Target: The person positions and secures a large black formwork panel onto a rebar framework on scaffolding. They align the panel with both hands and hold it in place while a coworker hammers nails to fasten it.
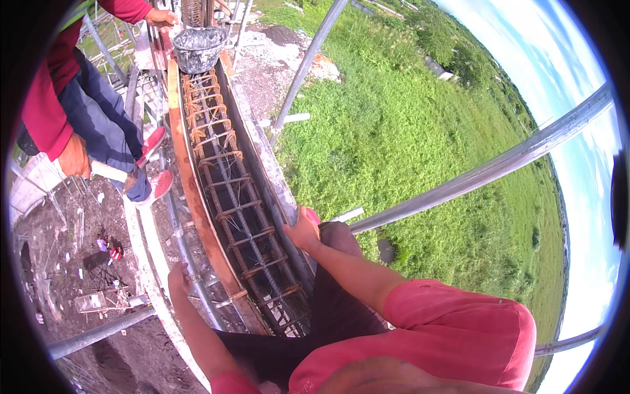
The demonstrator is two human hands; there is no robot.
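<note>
My right hand (303, 231) is closed over the top edge of the right formwork board (262, 154). A small pink thing shows just beyond it, too little to name. My left hand (178, 279) is low on the left, near a metal scaffold pipe (176, 220); its fingers are too unclear to tell whether they grip anything. Between my hands runs a long rebar cage (233, 190) with tied stirrups, lying inside the formwork. The left formwork board (190, 177) is rusty orange. A cement-smeared bucket (199, 51) sits at the far end of the formwork.
A co-worker (92, 98) in a red top stands at the left, one hand near the bucket, the other holding a hammer (110, 173). Scaffold pipes (492, 174) cross at the right above grass. The ground (65, 282) lies far below on the left.
</note>
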